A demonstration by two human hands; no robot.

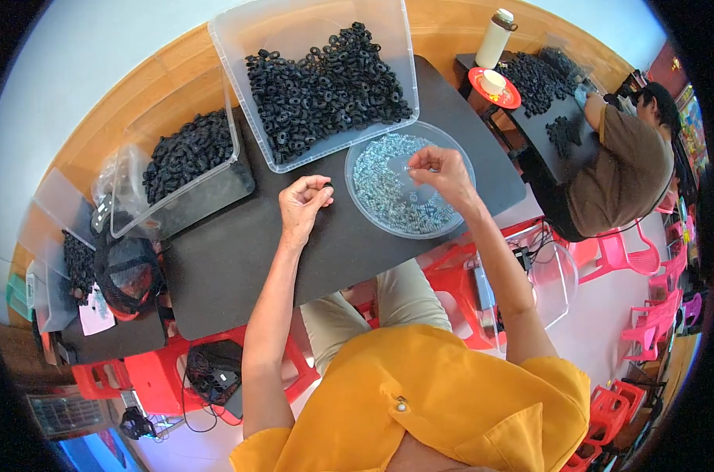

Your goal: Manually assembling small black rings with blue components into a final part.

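My left hand [303,206] is closed in a pinch above the dark table, with a small black plastic part [328,186] between thumb and forefinger. Over a round clear tray [357,211] my right hand [442,173] is also pinched. A pale glint shows at its fingertips, too small to name. Many small shiny metal springs [380,173] lie spread in the tray. Behind it, a large clear plastic bin [274,163] tilts toward me, holding a heap of black ring-shaped parts [325,90].
Left of the large bin stands another clear bin [204,204] with black parts. A dark bag [129,267] lies further left. At the right, a person [628,161] works at another table with black pieces [538,82], a bottle [495,38] and a red plate [509,97]. Red stools [152,381] stand below.
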